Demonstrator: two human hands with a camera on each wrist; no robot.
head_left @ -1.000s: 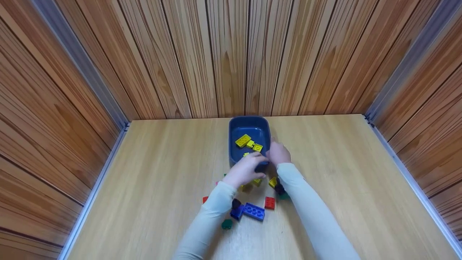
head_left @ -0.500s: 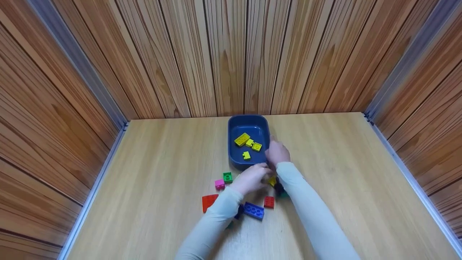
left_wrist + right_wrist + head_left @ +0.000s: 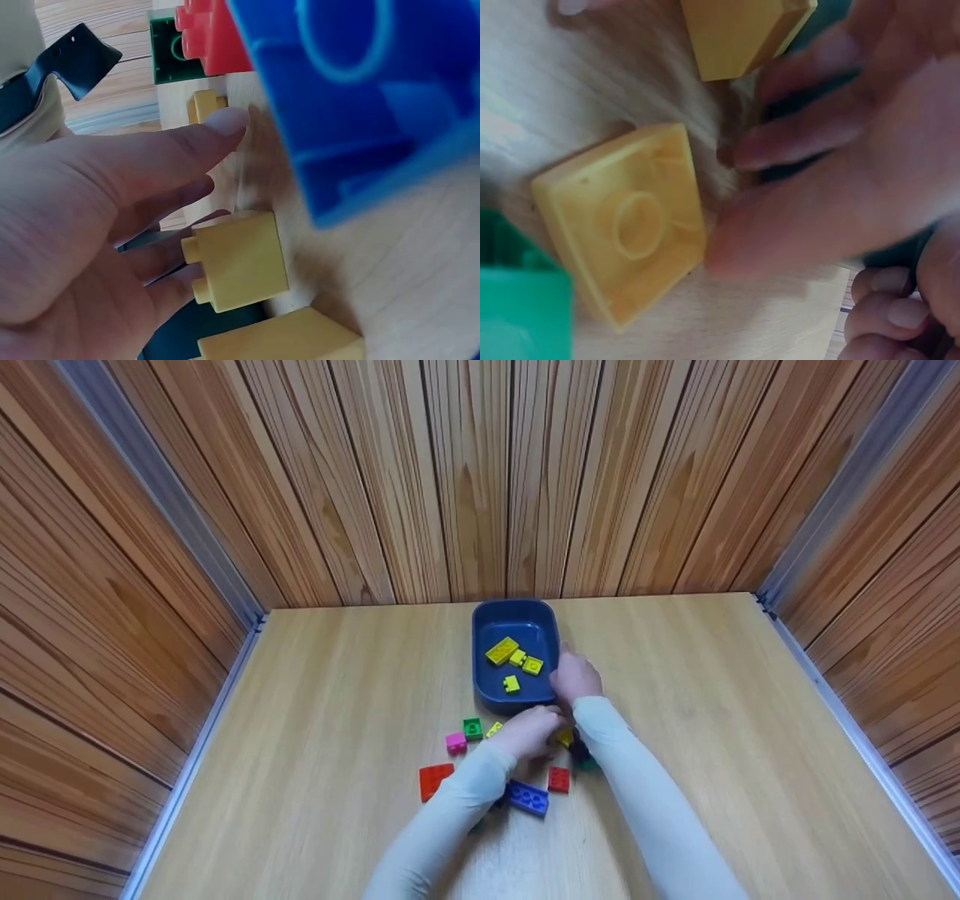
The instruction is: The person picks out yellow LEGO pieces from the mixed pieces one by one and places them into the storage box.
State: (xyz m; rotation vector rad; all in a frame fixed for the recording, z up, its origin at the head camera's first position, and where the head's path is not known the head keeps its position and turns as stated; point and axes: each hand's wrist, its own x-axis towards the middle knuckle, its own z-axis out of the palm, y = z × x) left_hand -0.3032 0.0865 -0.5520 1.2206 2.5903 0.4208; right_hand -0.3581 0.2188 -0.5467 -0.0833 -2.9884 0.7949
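In the head view my left hand (image 3: 529, 731) is low over loose bricks at the front of a dark blue bin (image 3: 480, 690). The left wrist view shows its fingers behind a yellow brick (image 3: 247, 262). The thumb is extended and apart from that brick. At the bin's right wall my right hand (image 3: 576, 679) grips the edge with curled fingers, seen as fingertips (image 3: 892, 311) in the right wrist view. Another yellow brick (image 3: 622, 225) lies hollow side up there. Several yellow bricks (image 3: 502, 651) lie inside the bin. My left fingertips are hidden in the head view.
Around my left forearm lie a red brick (image 3: 435, 780), a pink brick (image 3: 456, 743), a green brick (image 3: 472, 728) and a blue brick (image 3: 527, 799). A small red brick (image 3: 559, 780) sits between the arms. Wood-grain panels (image 3: 480, 480) stand behind the table (image 3: 337, 735).
My left hand has come back from over the bin's front part and down to the bricks before it. The green, pink and red bricks show more fully. My right hand stays put.
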